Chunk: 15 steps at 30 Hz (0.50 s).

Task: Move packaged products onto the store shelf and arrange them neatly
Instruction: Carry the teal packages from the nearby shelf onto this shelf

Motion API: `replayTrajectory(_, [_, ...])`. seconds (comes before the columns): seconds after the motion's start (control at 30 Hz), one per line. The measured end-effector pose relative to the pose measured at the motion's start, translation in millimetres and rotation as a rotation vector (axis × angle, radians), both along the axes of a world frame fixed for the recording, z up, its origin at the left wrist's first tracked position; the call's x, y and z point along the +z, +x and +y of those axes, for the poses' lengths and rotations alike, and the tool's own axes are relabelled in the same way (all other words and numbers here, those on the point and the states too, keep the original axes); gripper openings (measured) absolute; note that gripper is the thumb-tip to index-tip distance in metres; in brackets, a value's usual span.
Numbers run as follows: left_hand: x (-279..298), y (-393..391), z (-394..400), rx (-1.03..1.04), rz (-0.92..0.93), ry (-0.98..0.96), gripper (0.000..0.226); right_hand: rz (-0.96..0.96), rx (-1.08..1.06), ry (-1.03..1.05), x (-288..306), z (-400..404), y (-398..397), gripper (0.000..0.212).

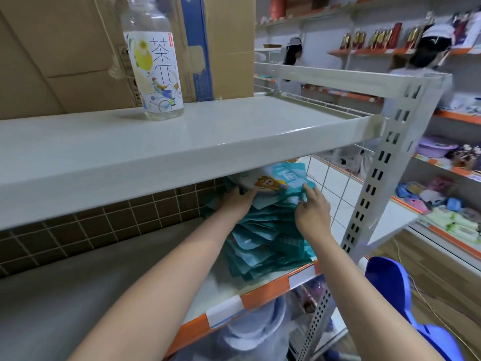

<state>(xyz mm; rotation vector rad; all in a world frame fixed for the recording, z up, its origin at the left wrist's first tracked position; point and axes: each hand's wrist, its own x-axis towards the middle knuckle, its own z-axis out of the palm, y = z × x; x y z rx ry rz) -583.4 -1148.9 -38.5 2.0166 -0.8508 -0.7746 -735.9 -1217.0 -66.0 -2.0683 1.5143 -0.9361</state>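
Note:
A row of teal flat packets stands leaning on the lower shelf, which has an orange front strip. At the far end a packet with a cartoon bear on its face is held up between both hands. My left hand has its fingers at the packet's left lower edge. My right hand pinches the packet's right lower corner. The upper shelf board hides the top of the packet.
The upper shelf board carries a clear drink bottle and cardboard boxes. A perforated steel upright and wire side grid stand right of the packets. A blue plastic stool is at lower right. Two people stand at far shelves.

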Motion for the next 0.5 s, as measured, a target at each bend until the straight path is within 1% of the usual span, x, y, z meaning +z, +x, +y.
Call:
replayTrajectory(0.07, [1.1,1.8,0.1,-0.017,0.002,-0.032,0.071,0.031,-0.012,0.001,-2.6,-2.6,-3.2,0.047])
replayTrajectory(0.13, [2.8,3.4,3.1,-0.016,0.010,-0.073,0.064,0.023,-0.005,-0.008,-4.7,-3.8,-6.3,0.044])
replayTrajectory(0.2, [5.4,4.8,9.5,-0.017,-0.005,-0.125,0.048,-0.012,-0.009,-0.001,-3.0,-0.1,-7.8,0.040])
replayTrajectory(0.27, [7.4,8.8,18.3,-0.017,-0.044,-0.170,0.031,-0.030,-0.014,-0.040,-0.8,5.0,-7.4,0.038])
replayTrajectory(0.33, [8.8,14.3,28.3,-0.017,-0.044,-0.194,0.029,-0.057,-0.009,-0.088,1.4,12.3,-5.9,0.036])
replayTrajectory(0.4, [9.4,19.6,37.8,-0.031,-0.045,-0.199,0.029,-0.111,0.013,-0.093,4.9,22.4,-3.4,0.035])
replayTrajectory(0.5, [10.0,25.4,50.7,-0.059,-0.028,-0.229,0.022,-0.206,0.029,-0.125,14.6,39.3,4.3,0.028])
